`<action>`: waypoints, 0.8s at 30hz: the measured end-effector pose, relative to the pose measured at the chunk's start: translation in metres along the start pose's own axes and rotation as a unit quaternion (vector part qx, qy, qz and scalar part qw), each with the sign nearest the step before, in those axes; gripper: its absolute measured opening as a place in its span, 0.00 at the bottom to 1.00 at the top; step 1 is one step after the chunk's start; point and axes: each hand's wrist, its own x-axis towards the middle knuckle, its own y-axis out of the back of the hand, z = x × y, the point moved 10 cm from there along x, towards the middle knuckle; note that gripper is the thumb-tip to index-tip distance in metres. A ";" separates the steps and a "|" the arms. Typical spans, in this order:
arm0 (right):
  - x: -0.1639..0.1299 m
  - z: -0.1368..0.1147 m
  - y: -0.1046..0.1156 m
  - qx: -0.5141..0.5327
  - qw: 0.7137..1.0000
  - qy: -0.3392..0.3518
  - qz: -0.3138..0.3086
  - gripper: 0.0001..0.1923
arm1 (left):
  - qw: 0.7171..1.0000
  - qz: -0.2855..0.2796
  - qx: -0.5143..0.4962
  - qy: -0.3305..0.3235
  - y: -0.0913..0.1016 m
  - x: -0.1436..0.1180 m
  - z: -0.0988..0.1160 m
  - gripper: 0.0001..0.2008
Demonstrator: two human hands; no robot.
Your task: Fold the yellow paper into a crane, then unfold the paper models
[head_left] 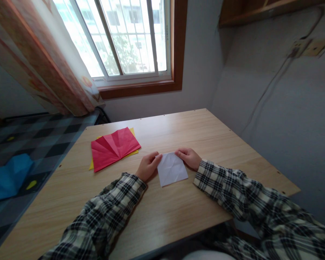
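A small square of white paper (172, 170) with crease lines is held up over the wooden table (206, 216). My left hand (148, 166) pinches its upper left corner, thumb on top. At the upper right corner, my right hand (189, 157) grips it the same way, with the thumb on the near face. The fingers behind the sheet are hidden. To the left of my hands lies a creased red sheet of paper (116, 146), on top of a yellow sheet (131, 153) that shows only at its edges.
Left of the table, a bed with a checked cover (56, 133) carries a folded blue paper (11, 177). A curtain (51, 54) hangs beside the window (132, 39). On the right wall, a cable (262, 90) runs down from a socket (311, 47).
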 end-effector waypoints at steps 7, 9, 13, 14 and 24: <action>-0.001 0.001 -0.001 0.007 1.000 -0.005 -0.001 0.27 | 0.998 0.018 0.060 0.006 0.002 0.001 -0.004 0.22; -0.001 0.000 0.000 0.010 1.000 -0.003 0.003 0.27 | 0.997 0.023 0.076 0.004 0.003 0.001 -0.005 0.22; -0.001 0.000 0.002 0.021 1.000 -0.003 0.008 0.26 | 0.996 0.031 0.080 0.003 0.004 0.001 -0.005 0.22; -0.001 0.001 0.002 0.027 1.000 -0.005 0.007 0.26 | 0.997 0.030 0.070 0.006 0.004 0.001 -0.005 0.22; 0.000 0.018 0.003 0.123 0.991 -0.048 0.012 0.25 | 0.999 -0.025 -0.028 0.024 -0.005 0.001 -0.003 0.23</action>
